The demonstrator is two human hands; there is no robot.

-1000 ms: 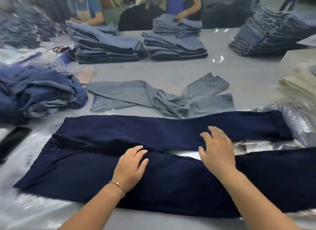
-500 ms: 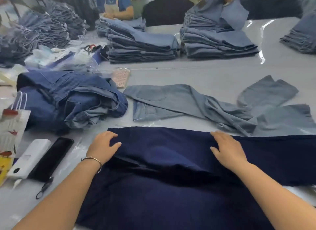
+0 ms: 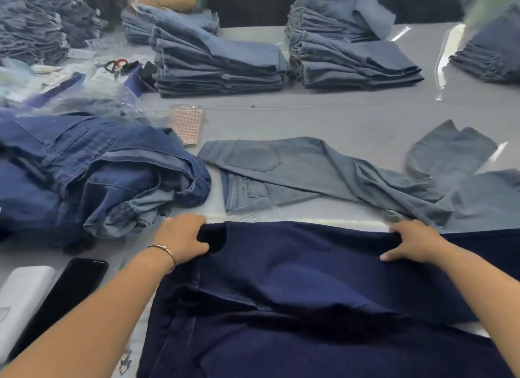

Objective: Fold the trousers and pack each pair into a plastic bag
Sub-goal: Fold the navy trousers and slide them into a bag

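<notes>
Dark navy trousers lie spread across the near part of the grey table, with one leg lying over the other. My left hand grips the far edge of the navy cloth at its left end, fingers curled round the fabric. Farther right on the same far edge, my right hand holds the cloth with its fingers curled over the edge and thumb on top. A strip of clear plastic bag shows just beyond the navy edge.
Light grey-blue trousers lie unfolded behind the navy pair. A heap of blue jeans sits at the left. Folded stacks stand at the back. A black phone and white box lie near left. People work across the table.
Both hands slid from the middle of the navy trousers to the far edge and took hold of it. The view swung left and moved closer.
</notes>
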